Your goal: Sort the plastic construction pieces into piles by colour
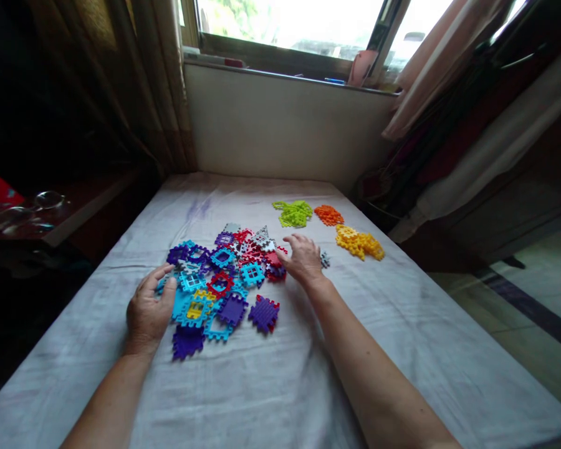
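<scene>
A mixed pile of plastic interlocking building tiles lies on the bed sheet, with blue window tiles (252, 274), purple tiles (232, 308), red tiles (220, 284) and grey tiles (262, 237). My left hand (148, 307) rests at the pile's left edge, fingers bent and thumb apart, beside a plain blue tile (181, 304). At the right edge, my right hand (303, 257) has its thumb and fingers spread near red pieces. Part of a small grey group (325, 259) shows behind that hand. A purple tile (264, 313) lies over a red one at the near side.
Sorted groups of green pieces (294, 213), orange pieces (328, 215) and yellow pieces (359, 242) sit farther right on the white sheet (243, 393). A wall and window stand beyond. Glasses (49, 200) lie on a dark side table at left; clothes hang at right.
</scene>
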A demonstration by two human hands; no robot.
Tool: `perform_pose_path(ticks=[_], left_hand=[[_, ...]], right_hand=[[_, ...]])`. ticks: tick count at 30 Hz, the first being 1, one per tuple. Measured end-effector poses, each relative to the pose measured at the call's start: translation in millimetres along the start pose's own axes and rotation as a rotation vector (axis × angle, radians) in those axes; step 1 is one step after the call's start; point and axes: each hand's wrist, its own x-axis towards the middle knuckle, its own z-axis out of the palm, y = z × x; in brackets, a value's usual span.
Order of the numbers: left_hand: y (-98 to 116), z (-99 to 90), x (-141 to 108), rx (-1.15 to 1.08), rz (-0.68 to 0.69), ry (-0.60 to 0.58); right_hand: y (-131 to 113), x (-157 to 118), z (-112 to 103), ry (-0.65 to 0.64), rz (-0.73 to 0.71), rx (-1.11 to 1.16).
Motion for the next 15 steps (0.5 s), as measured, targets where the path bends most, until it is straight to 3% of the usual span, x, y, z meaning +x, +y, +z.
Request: perform_pose_path(ticks=[4,8,11,15], left_hand=[[-0.1,0.5,1.3,-0.001,-0.028,-0.002],[0.0,0.8,1.9,-0.010,-0.049,0.002],[-1.2,0.9,1.7,-0.019,-0.053,0.000],[-2.6,1.0,1.5,-0.026,-0.058,0.007]], right_hand=[[-34.4,22.4,13.8,-0.082,-0.095,0.005],[-46.1,32.2,24.0,-0.126,-0.080,0.002],[-36.1,26.4,22.5,-0.068,-0.057,0.071],[7.8,16.4,9.1,0.034,0.112,0.124]])
